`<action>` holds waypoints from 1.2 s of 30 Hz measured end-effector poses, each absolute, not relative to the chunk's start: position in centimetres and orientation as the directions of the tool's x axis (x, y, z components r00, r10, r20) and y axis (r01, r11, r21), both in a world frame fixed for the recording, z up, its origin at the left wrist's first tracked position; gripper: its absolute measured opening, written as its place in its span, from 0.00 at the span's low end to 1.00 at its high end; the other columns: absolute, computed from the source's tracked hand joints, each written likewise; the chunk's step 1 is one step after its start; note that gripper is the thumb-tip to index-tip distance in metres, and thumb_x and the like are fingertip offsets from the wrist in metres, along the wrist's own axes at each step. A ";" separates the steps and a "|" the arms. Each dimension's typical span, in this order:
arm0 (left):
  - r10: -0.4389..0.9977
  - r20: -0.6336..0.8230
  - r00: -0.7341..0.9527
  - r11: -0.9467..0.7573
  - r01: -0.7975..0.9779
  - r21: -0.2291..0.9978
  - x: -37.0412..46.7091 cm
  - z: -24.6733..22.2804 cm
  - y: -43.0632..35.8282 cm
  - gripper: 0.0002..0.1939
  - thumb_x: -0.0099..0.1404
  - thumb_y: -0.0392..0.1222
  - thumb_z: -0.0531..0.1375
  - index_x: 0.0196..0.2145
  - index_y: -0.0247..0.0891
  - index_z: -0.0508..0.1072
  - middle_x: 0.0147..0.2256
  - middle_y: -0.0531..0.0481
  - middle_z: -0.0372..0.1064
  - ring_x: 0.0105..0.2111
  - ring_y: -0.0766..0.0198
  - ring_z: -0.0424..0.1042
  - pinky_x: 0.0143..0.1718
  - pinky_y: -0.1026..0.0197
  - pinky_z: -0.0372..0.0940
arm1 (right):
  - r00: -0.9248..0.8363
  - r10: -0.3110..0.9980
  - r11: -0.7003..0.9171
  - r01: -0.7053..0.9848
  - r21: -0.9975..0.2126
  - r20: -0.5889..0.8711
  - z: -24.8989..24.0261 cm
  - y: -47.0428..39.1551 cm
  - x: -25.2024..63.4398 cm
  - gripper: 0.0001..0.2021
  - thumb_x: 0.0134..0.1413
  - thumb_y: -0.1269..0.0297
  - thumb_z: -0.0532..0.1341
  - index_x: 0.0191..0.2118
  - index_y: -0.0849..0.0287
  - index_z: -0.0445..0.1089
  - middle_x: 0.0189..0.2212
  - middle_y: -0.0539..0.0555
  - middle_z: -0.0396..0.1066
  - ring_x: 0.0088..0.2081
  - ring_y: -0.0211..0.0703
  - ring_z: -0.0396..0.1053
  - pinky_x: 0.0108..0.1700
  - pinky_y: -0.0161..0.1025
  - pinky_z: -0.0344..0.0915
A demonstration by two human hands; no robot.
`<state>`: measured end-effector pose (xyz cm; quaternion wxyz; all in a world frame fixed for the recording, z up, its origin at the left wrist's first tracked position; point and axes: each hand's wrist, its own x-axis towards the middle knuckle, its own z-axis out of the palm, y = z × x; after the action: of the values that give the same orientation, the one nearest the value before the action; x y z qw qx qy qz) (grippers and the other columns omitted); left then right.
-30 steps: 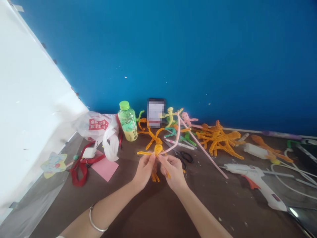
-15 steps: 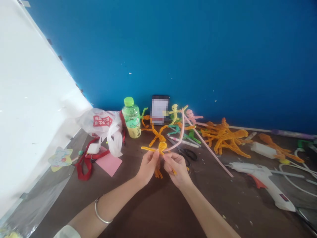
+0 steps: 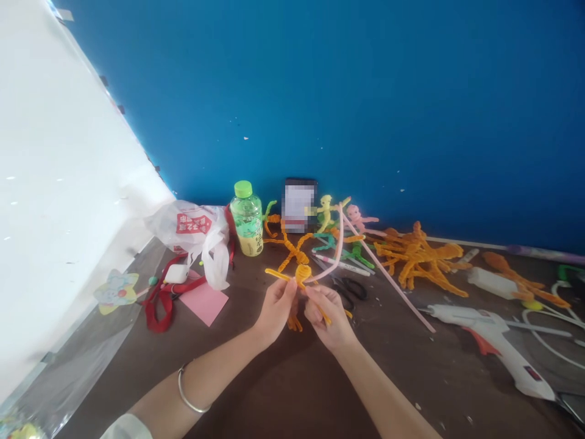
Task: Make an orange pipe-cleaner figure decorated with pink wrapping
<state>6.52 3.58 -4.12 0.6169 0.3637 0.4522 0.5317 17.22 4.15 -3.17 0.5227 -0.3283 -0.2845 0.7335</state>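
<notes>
Between my two hands is an orange pipe-cleaner figure [image 3: 302, 272] with a rounded coiled head on top. My left hand [image 3: 276, 305] pinches it from the left, thumb just under the head, and one orange limb sticks out past that hand. From the right, my right hand [image 3: 328, 310] grips it with thumb and bent fingers; orange ends poke out around the fingers. More orange ends hang below, between the hands. Fingers hide the figure's middle. Just behind lies another orange pipe-cleaner figure [image 3: 295, 249], and a bent pink pipe cleaner [image 3: 339, 244] rises nearby.
Scissors [image 3: 351, 288] lie right behind my right hand. A glue gun [image 3: 498, 335] and a heap of orange pipe-cleaner figures [image 3: 423, 259] are on the right. Leftward are a green-capped bottle [image 3: 247, 222], a plastic bag [image 3: 194, 225], pink paper [image 3: 205, 305] and a red strap [image 3: 158, 311].
The whole view has shifted slightly, so things sit a little further right. Both hands keep nearly the same hold on the orange figure.
</notes>
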 end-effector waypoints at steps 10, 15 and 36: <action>0.983 -0.184 -0.002 0.173 -0.340 0.924 6.6 -3.8 3.6 0.23 0.52 0.60 0.55 0.22 0.35 0.61 0.14 0.60 0.50 0.13 0.76 0.51 0.14 0.70 0.47 | -0.233 0.955 -0.285 -0.573 -0.769 -0.181 -2.9 4.2 17.2 0.09 0.41 0.64 0.65 0.19 0.63 0.69 0.05 0.42 0.52 0.09 0.23 0.44 0.14 0.27 0.38; 0.984 -0.178 0.016 0.173 -0.331 0.928 6.6 -3.9 3.6 0.21 0.55 0.58 0.53 0.23 0.35 0.61 0.14 0.59 0.50 0.13 0.76 0.51 0.14 0.70 0.47 | -0.232 0.954 -0.292 -0.574 -0.765 -0.190 -2.9 4.1 17.2 0.09 0.40 0.63 0.65 0.18 0.62 0.69 0.05 0.42 0.52 0.09 0.23 0.43 0.13 0.27 0.37; 0.986 -0.163 -0.020 0.149 -0.312 0.938 6.7 -3.3 3.4 0.21 0.56 0.58 0.53 0.22 0.35 0.60 0.16 0.58 0.52 0.16 0.74 0.52 0.17 0.68 0.49 | -0.249 0.952 -0.290 -0.557 -0.778 -0.177 -3.6 4.3 17.4 0.09 0.41 0.62 0.65 0.20 0.63 0.70 0.05 0.42 0.52 0.09 0.23 0.42 0.13 0.28 0.36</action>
<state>6.74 3.38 -3.31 0.5985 0.3627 0.4649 0.5423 17.43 4.25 -3.58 0.5155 -0.3315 -0.2983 0.7317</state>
